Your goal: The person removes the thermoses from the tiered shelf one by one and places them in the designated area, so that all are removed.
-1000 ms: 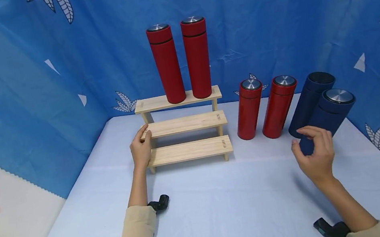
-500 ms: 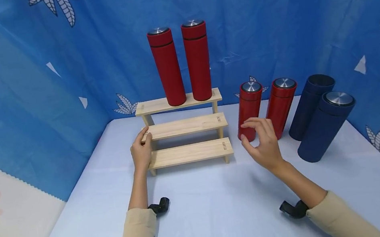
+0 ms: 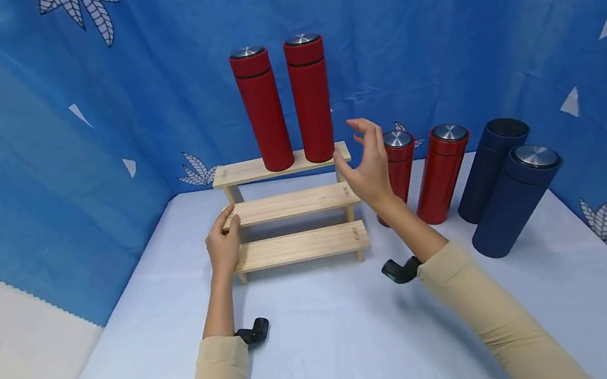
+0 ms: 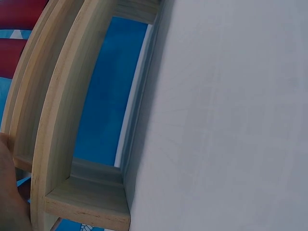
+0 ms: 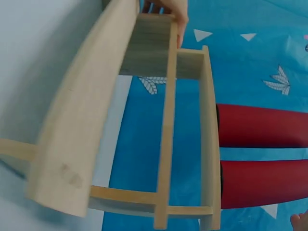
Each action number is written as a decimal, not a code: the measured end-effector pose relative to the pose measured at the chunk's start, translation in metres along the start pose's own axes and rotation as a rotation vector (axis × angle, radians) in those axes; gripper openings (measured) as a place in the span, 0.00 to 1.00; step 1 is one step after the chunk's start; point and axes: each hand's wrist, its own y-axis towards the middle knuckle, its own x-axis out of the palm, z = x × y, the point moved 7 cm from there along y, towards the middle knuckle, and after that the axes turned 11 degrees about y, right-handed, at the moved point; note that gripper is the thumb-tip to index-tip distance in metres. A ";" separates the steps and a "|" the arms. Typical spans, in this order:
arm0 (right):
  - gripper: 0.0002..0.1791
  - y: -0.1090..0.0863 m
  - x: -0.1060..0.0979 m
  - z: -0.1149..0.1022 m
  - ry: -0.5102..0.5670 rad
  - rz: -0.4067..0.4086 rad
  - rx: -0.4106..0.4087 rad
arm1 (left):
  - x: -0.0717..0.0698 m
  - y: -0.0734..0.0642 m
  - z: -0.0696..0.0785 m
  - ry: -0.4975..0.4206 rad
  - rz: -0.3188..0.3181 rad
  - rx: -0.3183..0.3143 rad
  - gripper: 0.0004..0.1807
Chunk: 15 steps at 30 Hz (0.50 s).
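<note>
A three-tier wooden display stand (image 3: 300,245) stands on the table, stepped up toward the back. My left hand (image 3: 223,243) holds the left end of its middle tier; in the left wrist view the hand (image 4: 9,192) shows at the left edge. Two red thermos flasks stand upright on the top tier, a left one (image 3: 263,111) and a right one (image 3: 311,101). Nothing is in my right hand (image 3: 372,170), raised at the stand's right end with thumb and fingers apart, just right of the right flask. One red flask (image 3: 400,163) on the table is partly hidden behind this hand.
Right of the stand, another red flask (image 3: 441,176) stands on the table. Beside it are two dark blue flasks, a rear one (image 3: 490,173) with a dark top and a front one (image 3: 515,202) with a silver lid. A blue curtain (image 3: 150,94) hangs behind.
My right hand has left the front blue flask and moved left and up, past the red flasks, to the stand's top tier. My left hand has stayed on the stand.
</note>
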 end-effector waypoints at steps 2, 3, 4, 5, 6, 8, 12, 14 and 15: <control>0.33 0.014 0.009 0.003 0.018 -0.008 0.003 | -0.002 0.002 0.000 0.000 0.016 0.002 0.22; 0.35 0.021 0.012 0.005 0.018 -0.013 0.004 | -0.003 0.002 0.000 -0.007 0.020 0.004 0.22; 0.37 0.028 0.016 0.008 0.024 -0.018 0.005 | -0.004 0.002 0.000 -0.008 0.021 0.008 0.22; 0.39 0.034 0.019 0.011 0.022 -0.022 0.012 | -0.004 0.003 0.000 -0.011 0.017 0.011 0.22; 0.41 0.039 0.021 0.014 0.021 -0.029 0.024 | -0.003 0.002 0.000 -0.014 0.012 0.013 0.22; 0.43 0.047 0.025 0.020 0.016 -0.045 0.046 | -0.002 0.001 0.000 -0.019 0.002 0.010 0.23; 0.49 0.056 0.036 0.031 0.020 -0.107 0.082 | -0.001 0.000 -0.002 -0.014 -0.003 0.001 0.23; 0.51 0.059 0.042 0.036 0.020 -0.143 0.093 | 0.000 -0.001 -0.002 -0.010 0.001 -0.001 0.23; 0.53 0.061 0.044 0.038 0.022 -0.160 0.100 | 0.000 -0.001 -0.002 -0.010 0.003 -0.001 0.23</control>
